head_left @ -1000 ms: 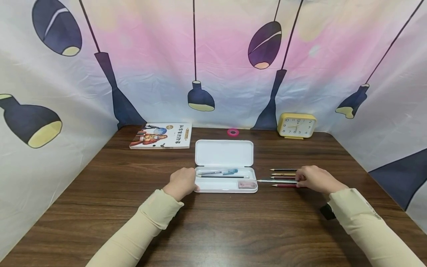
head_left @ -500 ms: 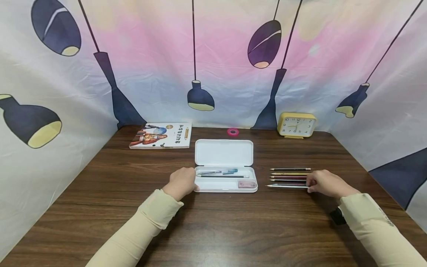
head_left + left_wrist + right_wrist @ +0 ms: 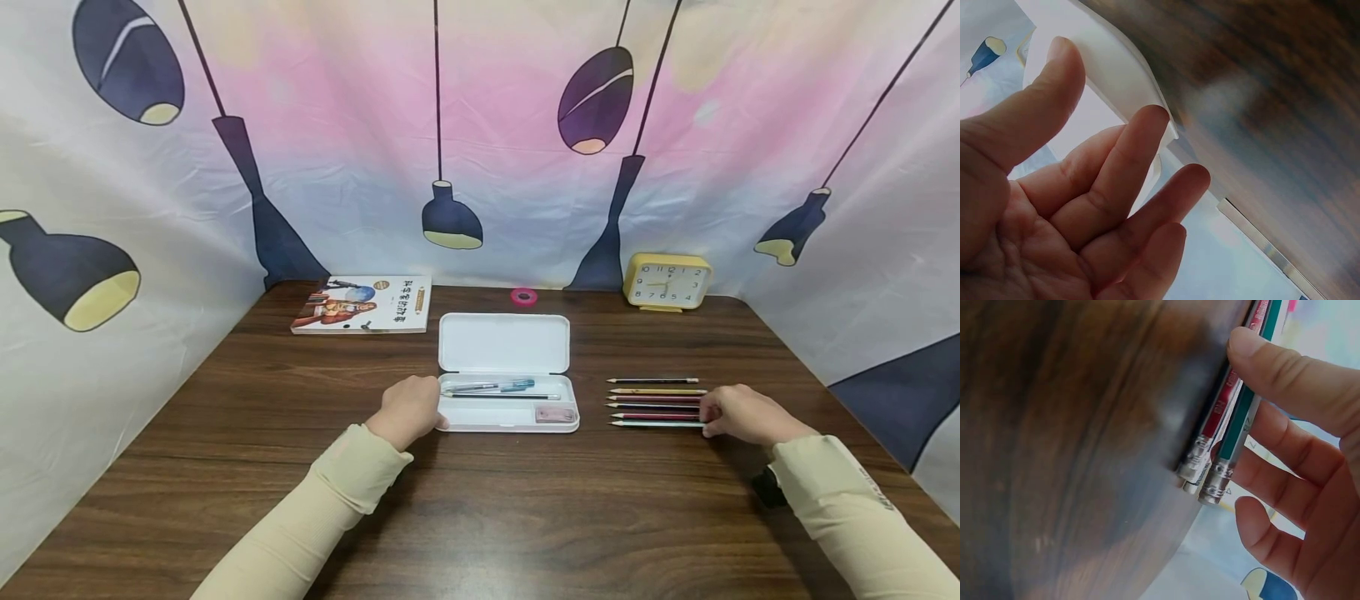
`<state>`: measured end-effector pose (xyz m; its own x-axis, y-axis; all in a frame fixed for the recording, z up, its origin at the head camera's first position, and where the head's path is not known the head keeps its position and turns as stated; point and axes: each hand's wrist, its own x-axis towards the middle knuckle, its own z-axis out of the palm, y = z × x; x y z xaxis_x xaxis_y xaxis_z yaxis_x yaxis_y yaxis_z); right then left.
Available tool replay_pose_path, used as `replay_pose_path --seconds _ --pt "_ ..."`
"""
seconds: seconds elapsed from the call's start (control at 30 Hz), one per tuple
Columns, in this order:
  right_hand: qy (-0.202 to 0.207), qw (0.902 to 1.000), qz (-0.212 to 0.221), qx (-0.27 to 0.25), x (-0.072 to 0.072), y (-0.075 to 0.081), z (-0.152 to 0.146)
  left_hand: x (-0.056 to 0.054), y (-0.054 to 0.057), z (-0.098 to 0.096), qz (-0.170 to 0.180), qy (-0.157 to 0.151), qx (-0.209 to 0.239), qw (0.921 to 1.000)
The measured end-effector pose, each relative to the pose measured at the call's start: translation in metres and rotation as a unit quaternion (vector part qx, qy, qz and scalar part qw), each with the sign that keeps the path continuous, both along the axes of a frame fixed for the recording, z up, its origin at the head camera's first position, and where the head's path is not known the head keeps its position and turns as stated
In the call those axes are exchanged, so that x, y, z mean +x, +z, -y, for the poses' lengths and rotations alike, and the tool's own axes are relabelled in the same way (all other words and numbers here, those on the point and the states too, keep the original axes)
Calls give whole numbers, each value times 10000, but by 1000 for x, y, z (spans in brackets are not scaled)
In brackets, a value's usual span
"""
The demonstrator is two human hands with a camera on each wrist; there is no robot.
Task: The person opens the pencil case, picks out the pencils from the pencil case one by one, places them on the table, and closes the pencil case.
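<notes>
A white pencil case lies with its lid folded back. Inside are a clear-blue pen, a dark pencil and a small pink block, perhaps an eraser. My left hand holds the case's left end; in the left wrist view its thumb lies against the white wall. To the right of the case, several pencils form a row, tips leftward. My right hand pinches the blunt end of the nearest pencil, whose barrel looks green in the right wrist view.
A picture-covered book lies at the back left of the wooden table. Behind the case is a pink ring, perhaps a tape roll. A yellow clock stands at the back right, before a printed curtain.
My right hand has moved right and towards me, bringing the pale pencil from across the row, tip near the case, to the row's near side. My left hand stays put.
</notes>
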<state>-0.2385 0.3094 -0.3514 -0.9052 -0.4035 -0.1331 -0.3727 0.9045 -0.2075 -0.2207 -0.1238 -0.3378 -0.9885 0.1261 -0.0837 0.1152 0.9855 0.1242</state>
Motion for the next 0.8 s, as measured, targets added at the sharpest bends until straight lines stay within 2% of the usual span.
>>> replay_pose_path --seconds 0.37,0.57,0.8 --pt "-93 9999 132 -48 0 -1 0 0 1 0 -11 0 36 10000" --pt "-121 9999 1 -59 -3 0 1 0 0 0 -27 10 17 10000" --pt "83 9996 -155 -214 -6 1 5 0 -1 0 -36 28 43 10000"
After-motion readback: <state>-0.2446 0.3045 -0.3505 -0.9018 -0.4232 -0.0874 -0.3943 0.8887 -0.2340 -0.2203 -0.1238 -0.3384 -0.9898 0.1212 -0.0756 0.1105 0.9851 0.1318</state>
